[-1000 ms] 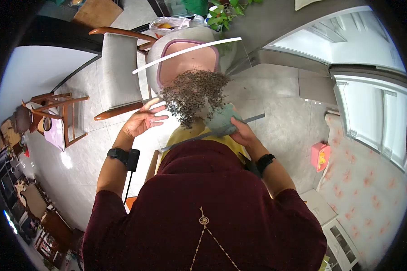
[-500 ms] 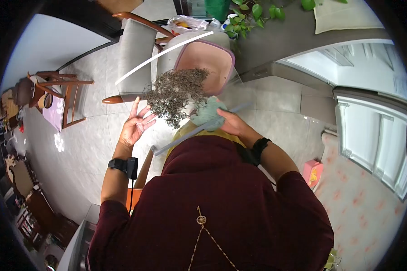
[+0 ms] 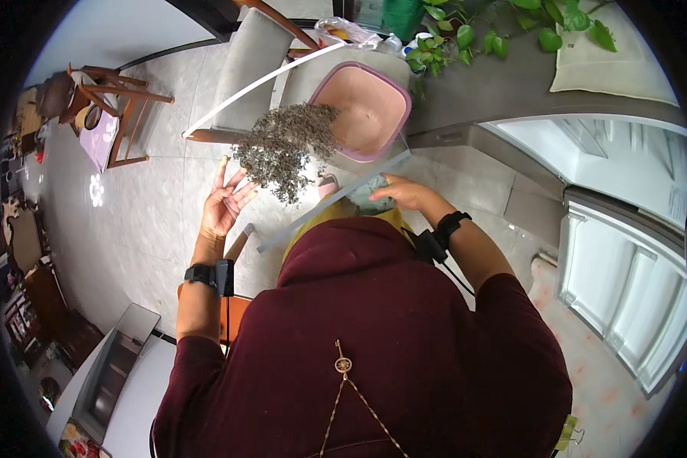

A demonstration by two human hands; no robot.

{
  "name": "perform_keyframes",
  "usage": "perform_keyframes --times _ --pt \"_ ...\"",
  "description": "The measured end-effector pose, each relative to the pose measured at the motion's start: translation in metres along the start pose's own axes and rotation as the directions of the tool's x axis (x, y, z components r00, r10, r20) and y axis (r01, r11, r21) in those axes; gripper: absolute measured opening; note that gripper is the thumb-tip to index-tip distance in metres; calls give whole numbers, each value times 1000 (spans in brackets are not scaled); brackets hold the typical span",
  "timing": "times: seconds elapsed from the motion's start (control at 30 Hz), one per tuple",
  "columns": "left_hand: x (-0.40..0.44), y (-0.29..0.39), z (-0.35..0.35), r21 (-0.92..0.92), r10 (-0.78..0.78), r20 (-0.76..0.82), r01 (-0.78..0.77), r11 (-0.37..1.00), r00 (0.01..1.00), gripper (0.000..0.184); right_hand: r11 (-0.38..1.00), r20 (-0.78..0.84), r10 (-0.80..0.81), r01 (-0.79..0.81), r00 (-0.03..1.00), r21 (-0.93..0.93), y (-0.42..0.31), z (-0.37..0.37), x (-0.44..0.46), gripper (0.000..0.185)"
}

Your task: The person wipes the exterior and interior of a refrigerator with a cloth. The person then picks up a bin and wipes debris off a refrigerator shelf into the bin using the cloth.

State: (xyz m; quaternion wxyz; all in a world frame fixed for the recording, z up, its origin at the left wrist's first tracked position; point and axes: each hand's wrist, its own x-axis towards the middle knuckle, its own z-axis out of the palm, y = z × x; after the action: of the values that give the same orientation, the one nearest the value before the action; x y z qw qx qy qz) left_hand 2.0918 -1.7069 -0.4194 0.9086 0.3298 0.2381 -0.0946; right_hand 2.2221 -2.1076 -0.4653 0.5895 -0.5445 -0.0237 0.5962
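Observation:
My left hand point(image 3: 223, 204) is at the left side of a clear panel with a white far edge point(image 3: 263, 90) and a grey near edge point(image 3: 336, 200). Its fingers are spread along the panel's side, supporting it. Beside those fingertips, a heap of dark, dry, crumbly plant-like bits point(image 3: 286, 149) appears to lie on the panel. In my right hand point(image 3: 404, 193) is a pale green cloth point(image 3: 370, 195), bunched close to the near edge and partly seen through the panel.
A pink tub point(image 3: 366, 114) rests on a grey chair seat, with the chair's grey back point(image 3: 252, 65) to its left. An open fridge point(image 3: 633, 252) stands at the right. Trailing leaves point(image 3: 496, 42) hang over the counter, and a wooden chair point(image 3: 122, 114) is at the left.
The panel and heap have shifted slightly left and away from me, uncovering more of the tub. My right hand has moved right with the cloth, which now shows less. The view has turned.

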Motion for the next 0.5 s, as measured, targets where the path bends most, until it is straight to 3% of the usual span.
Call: perform_keyframes --times 0.07,0.13,0.27,0.33,0.5 --pt "-1 -1 -3 0 18 -9 -18 1000 1000 78 997 -89 48 -54 995 -62 -4 -12 -7 55" --pt "-1 -1 -2 27 38 -26 -37 999 999 78 998 -162 54 -50 985 30 2 -37 -9 46" --pt "-2 1 4 60 56 -21 -54 997 998 77 990 -137 107 -93 985 110 -16 -76 -28 43" --pt "-3 3 9 70 54 -18 -52 996 998 78 994 -223 18 -41 975 -98 -43 -77 -40 44" --pt "-3 4 13 82 51 -23 -49 995 998 75 996 -434 -76 50 897 -72 -77 -66 -39 45"
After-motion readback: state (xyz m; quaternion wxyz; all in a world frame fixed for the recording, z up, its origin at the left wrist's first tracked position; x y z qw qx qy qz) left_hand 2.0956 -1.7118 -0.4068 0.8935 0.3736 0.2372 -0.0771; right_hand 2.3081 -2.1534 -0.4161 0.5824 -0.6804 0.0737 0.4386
